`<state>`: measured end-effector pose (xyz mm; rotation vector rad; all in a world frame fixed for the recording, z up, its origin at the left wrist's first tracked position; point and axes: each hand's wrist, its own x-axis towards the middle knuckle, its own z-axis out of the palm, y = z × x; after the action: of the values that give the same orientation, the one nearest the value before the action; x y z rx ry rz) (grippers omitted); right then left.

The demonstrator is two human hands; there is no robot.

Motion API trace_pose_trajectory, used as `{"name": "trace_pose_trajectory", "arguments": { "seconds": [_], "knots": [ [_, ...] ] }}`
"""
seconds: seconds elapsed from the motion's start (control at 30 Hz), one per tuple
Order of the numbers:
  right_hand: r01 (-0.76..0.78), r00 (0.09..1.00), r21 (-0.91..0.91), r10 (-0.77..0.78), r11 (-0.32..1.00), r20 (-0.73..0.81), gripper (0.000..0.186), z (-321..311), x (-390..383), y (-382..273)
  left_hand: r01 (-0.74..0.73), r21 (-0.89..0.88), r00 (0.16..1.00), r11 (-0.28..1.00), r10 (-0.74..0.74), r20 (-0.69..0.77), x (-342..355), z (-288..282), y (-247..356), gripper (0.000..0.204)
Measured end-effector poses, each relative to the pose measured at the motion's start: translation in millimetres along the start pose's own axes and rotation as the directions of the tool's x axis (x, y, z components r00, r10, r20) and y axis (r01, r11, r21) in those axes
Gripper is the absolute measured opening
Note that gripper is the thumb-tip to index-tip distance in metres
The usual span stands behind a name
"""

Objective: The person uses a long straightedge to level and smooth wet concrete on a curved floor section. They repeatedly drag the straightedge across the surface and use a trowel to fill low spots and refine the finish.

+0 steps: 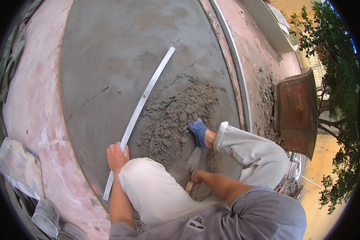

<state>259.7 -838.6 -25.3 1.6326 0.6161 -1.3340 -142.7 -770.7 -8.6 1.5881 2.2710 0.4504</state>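
My left hand (117, 157) is closed around the lower part of a long silver straightedge (145, 96), which lies slantwise over the wet grey mortar. Beside my bent knee, my right hand (197, 175) is low over the mortar, partly hidden by its own arm. It grips a trowel (193, 159) whose metal blade points away from me and whose wooden handle shows below the hand. A rough heap of mortar (170, 120) sits between the straightedge and my blue-covered foot (198, 132).
Smoothed mortar (116, 36) spreads ahead, with a pinkish floor strip (36, 92) on the left. Along the right runs a pale rail (237, 60). A large reddish planter (296, 114) with a tree stands beyond it. A white sack (20, 166) and buckets (46, 218) are at lower left.
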Motion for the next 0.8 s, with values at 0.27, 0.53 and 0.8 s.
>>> {"name": "trace_pose_trajectory", "arguments": {
  "seconds": [0.27, 0.53, 0.8],
  "knots": [
    [0.432, 0.898, -0.712, -0.339, 0.553, 0.281, 0.035, 30.6, 64.0, 35.6, 0.021, 0.043, 1.0, 0.999, -0.02, -0.022, -3.5, 2.4, -1.4, 0.042],
    [0.17, 0.934, -0.829, -0.355, 0.532, -0.036, 0.041, 15.5, -106.8, -29.0, 0.028, 0.024, 1.0, 0.999, -0.028, -0.01, -6.8, 0.5, -4.9, 0.042],
    [0.298, 0.624, -0.268, -0.4, 0.916, -0.671, 0.059, -47.8, -206.2, -80.3, 0.023, 0.045, 1.0, 0.999, -0.023, 0.012, -9.6, -2.5, -4.7, 0.039]
  ]
}}
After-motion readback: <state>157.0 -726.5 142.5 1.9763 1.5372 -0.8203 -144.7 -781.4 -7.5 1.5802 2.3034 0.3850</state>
